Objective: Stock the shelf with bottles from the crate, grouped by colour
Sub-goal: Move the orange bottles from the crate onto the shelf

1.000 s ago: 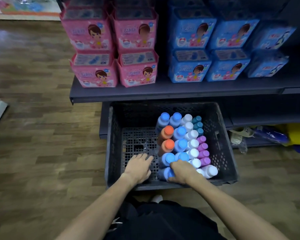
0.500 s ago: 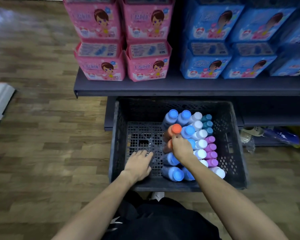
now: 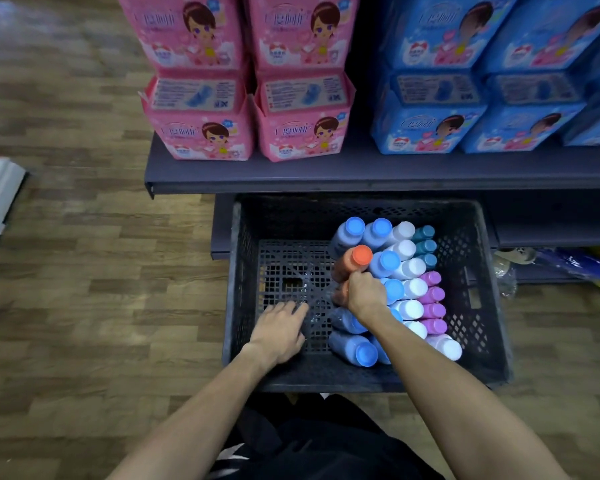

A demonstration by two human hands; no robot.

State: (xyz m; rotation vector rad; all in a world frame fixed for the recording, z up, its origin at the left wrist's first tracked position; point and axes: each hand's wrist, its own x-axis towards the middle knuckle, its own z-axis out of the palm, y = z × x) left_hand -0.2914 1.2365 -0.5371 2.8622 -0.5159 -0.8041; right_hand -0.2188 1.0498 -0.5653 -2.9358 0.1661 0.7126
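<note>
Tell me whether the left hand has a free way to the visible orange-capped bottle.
Probably yes. The left hand lies open on the crate floor, with bare grid between it and the orange-capped bottle; only the right hand crowds the bottle's near side.

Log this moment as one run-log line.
phase: picking | right hand: grips orange bottle in crate | left hand: flat on crate floor | shelf: no bottles seen

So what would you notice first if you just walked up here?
Probably the bottles with colourful caps packed into the right half of the black crate on the floor. Right above, big pink packs sit beside blue packs on the shelf. Then the right hand, gripping an orange bottle.
</note>
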